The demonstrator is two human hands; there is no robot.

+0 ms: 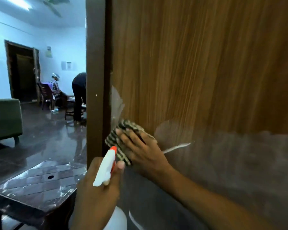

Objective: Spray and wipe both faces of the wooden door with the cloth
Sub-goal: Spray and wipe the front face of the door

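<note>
Pressing cloth (112, 140) on door (198, 63), right grip (143, 150) flat-fingered, left grip (96, 193) clasping spray bottle (105, 166), nozzle tilted up-right

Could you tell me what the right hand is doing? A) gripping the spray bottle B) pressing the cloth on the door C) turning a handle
B: the right hand lies flat on the cloth against the wooden door; the left hand holds the spray bottle.

No legible text, brand or number is being shown anywhere in the view. Two pale sheets (67, 65) are being displayed on the far wall (0, 63), but their print is being blurred beyond reading. No marking is being made out on the spray bottle (105, 166).
</note>
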